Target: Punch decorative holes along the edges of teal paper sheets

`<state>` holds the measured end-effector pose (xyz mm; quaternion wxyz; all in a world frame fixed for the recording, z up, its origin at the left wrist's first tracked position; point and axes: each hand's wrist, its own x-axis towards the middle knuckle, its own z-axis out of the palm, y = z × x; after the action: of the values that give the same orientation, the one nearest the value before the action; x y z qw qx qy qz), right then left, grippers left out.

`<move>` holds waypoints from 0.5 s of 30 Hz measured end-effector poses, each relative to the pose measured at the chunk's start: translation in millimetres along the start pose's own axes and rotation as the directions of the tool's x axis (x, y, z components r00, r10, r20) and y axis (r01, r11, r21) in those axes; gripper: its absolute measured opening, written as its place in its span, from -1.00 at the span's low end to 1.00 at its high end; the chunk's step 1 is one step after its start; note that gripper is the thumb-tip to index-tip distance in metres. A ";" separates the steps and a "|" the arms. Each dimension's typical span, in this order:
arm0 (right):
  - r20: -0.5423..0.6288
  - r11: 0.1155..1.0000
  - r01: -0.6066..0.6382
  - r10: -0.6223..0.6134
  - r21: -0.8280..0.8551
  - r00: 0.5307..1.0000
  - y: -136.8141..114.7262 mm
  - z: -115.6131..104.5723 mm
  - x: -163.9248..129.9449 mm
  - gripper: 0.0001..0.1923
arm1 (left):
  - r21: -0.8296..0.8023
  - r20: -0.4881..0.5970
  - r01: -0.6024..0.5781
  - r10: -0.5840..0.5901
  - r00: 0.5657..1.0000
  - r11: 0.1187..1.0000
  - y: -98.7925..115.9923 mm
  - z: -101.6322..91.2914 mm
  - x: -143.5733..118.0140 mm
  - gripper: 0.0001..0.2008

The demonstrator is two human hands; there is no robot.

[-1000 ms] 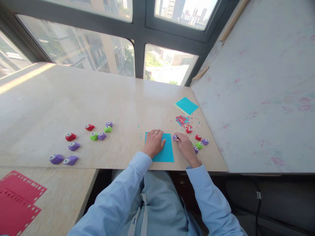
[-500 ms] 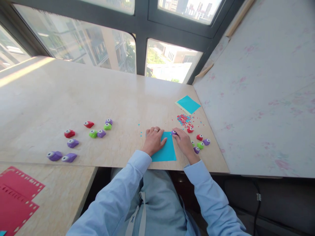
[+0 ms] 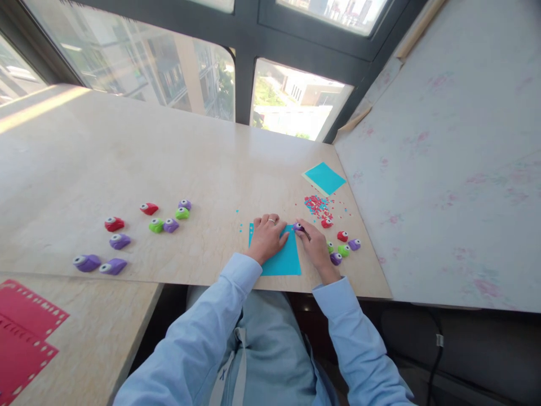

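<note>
1. Left hand (image 3: 266, 237) lies flat, fingers spread, pressing the blue paper sheet (image 3: 281, 259) at the table's (image 3: 127, 163) near edge.
2. Right hand (image 3: 315, 245) pinches a purple punch (image 3: 298, 226) at the sheet's far right corner.
3. Loose punches (image 3: 343, 248) just right.
4. Confetti pile (image 3: 316, 205) beyond.

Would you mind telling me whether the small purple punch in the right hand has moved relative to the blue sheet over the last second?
Yes. The purple punch has shifted from beside the blue sheet onto its top right corner, guided by the right hand.
</note>
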<state>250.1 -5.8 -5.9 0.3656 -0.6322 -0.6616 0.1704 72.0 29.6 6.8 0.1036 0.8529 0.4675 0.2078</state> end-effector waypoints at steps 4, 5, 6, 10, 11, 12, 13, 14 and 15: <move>0.012 1.000 0.021 -0.021 -0.010 1.000 -2.7 -0.9 -3.0 -0.62 | -0.006 -0.013 0.011 -0.011 1.000 1.000 -1.4 2.3 -0.6 -0.73; 0.014 0.999 0.030 -0.030 -0.015 0.999 -3.5 -1.2 -4.4 -0.63 | -0.013 -0.014 0.015 -0.015 1.000 1.000 -1.7 2.2 -0.5 -0.73; 0.015 0.999 0.038 -0.037 -0.020 0.999 -4.2 -1.4 -6.3 -0.63 | -0.020 -0.015 0.018 -0.018 1.000 1.000 -1.9 2.0 -0.4 -0.74; 0.009 0.998 0.048 -0.048 -0.029 0.999 -6.1 -2.2 -14.6 -0.62 | -0.041 -0.016 0.024 -0.025 1.000 0.999 -2.7 1.0 -0.8 -0.75; 0.010 0.998 0.047 -0.047 -0.030 0.999 -6.5 -2.2 -16.2 -0.62 | -0.047 -0.017 0.026 -0.027 0.999 0.999 -3.0 0.8 -1.0 -0.75; 0.012 0.998 0.046 -0.046 -0.030 0.999 -6.9 -2.2 -17.4 -0.61 | -0.056 -0.018 0.028 -0.029 0.999 0.998 -3.2 0.6 -1.1 -0.75; 0.014 0.998 0.045 -0.045 -0.031 0.999 -7.3 -2.1 -18.1 -0.61 | -0.067 -0.018 0.031 -0.032 0.999 0.997 -3.5 0.5 -1.3 -0.74; 0.014 0.998 0.044 -0.044 -0.033 0.999 -7.8 -1.9 -18.2 -0.61 | -0.080 -0.016 0.035 -0.036 0.999 0.996 -3.7 0.3 -1.4 -0.74; 0.013 0.998 0.044 -0.043 -0.035 0.999 -8.3 -1.6 -17.9 -0.61 | -0.095 -0.014 0.039 -0.040 0.999 0.995 -3.9 0.2 -1.4 -0.74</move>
<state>244.0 -24.5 -3.9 0.3540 -0.6230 -0.6802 0.1545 68.4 30.6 4.8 0.1441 0.8360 0.4748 0.2344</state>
